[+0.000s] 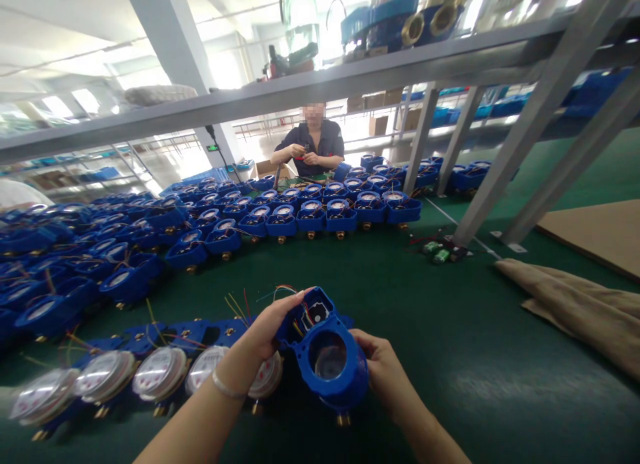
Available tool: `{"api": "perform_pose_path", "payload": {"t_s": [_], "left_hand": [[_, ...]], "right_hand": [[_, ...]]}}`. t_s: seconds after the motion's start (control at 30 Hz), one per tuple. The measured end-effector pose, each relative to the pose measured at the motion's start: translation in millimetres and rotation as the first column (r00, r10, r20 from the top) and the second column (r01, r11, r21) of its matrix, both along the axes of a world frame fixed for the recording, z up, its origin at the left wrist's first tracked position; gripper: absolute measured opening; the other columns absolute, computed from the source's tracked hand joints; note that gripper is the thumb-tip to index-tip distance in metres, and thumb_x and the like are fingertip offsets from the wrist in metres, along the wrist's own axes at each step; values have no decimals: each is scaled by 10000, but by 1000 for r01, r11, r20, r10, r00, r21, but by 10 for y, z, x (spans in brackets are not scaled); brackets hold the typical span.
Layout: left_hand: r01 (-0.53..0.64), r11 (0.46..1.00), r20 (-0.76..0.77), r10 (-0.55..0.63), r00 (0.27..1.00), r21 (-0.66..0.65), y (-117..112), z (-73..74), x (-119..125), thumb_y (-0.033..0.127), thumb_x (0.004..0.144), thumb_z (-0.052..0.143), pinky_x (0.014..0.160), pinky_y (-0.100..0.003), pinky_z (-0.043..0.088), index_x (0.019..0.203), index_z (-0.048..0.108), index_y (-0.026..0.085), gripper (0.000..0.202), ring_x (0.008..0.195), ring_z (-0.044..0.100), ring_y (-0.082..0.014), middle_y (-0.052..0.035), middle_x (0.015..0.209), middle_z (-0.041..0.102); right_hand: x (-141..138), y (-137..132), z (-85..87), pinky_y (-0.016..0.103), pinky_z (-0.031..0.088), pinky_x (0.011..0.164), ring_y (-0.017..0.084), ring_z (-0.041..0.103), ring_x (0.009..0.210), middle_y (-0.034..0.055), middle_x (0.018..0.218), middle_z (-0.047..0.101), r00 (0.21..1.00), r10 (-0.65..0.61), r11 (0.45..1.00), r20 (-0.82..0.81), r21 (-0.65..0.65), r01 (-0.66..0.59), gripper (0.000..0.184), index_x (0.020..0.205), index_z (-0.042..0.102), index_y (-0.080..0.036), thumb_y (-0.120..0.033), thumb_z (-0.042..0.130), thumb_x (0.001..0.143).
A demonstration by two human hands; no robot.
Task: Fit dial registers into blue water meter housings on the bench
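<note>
A blue water meter housing (335, 377) with a round clear window is between my hands, low in the middle of the view. Coloured wires and a dark part show in its open upper compartment. My left hand (275, 324) grips the compartment's left side, thumb along the top edge. On the right side, the fingers of my right hand (375, 364) are closed round the round body. A brass fitting pokes out at the bottom. Left of it stands a row of meters with white round registers (160, 374), partly hidden by my left forearm, with loose wires above them.
Many blue meters (283, 217) fill the far and left side of the green table (400, 297). Grey shelf posts (530, 117), green battery-like parts (440, 254) and brown cloth (575, 311) are at the right. A co-worker (313, 147) sits across, handling something small.
</note>
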State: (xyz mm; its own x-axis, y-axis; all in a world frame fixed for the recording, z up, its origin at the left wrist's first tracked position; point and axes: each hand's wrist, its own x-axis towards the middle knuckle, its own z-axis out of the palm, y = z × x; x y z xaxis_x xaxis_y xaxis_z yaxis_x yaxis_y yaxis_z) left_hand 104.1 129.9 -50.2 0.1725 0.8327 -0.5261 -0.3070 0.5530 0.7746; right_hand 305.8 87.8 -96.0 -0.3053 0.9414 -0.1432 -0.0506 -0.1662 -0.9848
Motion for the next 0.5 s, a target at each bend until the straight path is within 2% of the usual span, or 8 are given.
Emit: {"api": "perform_pose_path", "payload": {"t_s": [0.1, 0.2, 0.33, 0.4, 0.5], "left_hand": [[50, 999, -20, -50, 999, -5, 31, 34, 0, 337, 883, 648, 730, -311, 595, 1095, 706, 111, 315, 748, 730, -216, -119, 884, 774], [99, 995, -35, -99, 994, -4, 76, 39, 18, 325, 879, 652, 708, -307, 592, 1143, 694, 132, 330, 767, 729, -214, -109, 921, 775], [166, 986, -58, -165, 985, 21, 116, 38, 60, 283, 892, 631, 681, -276, 579, 1170, 691, 154, 312, 736, 718, -187, -85, 912, 776], [220, 975, -64, -217, 974, 32, 132, 35, 71, 292, 886, 640, 692, -281, 577, 1176, 692, 157, 324, 757, 717, -193, -92, 940, 773], [298, 954, -72, -294, 953, 47, 182, 10, 73, 332, 862, 672, 750, -296, 568, 1199, 686, 164, 376, 838, 715, -214, -115, 1014, 761]], "right_hand": [[128, -3, -31, 445, 506, 890, 289, 647, 974, 102, 1072, 709, 991, -129, 987, -19, -101, 127, 491, 1140, 669, -187, -576, 620, 844], [164, -20, -16, 456, 470, 940, 294, 602, 1079, 103, 1257, 636, 979, -199, 977, 34, -77, 201, 604, 1328, 547, -232, -642, 507, 886], [139, -44, 56, 455, 457, 998, 299, 538, 1220, 92, 1459, 471, 994, -107, 991, 28, -75, 108, 764, 1490, 351, -312, -708, 510, 856], [122, -29, 79, 461, 447, 1025, 311, 489, 1288, 94, 1516, 396, 997, -57, 996, 48, -59, 59, 834, 1526, 269, -327, -691, 563, 837], [86, 15, 81, 493, 403, 1077, 324, 457, 1324, 106, 1533, 367, 990, -42, 999, 135, 24, 39, 873, 1547, 222, -305, -628, 612, 835]]}}
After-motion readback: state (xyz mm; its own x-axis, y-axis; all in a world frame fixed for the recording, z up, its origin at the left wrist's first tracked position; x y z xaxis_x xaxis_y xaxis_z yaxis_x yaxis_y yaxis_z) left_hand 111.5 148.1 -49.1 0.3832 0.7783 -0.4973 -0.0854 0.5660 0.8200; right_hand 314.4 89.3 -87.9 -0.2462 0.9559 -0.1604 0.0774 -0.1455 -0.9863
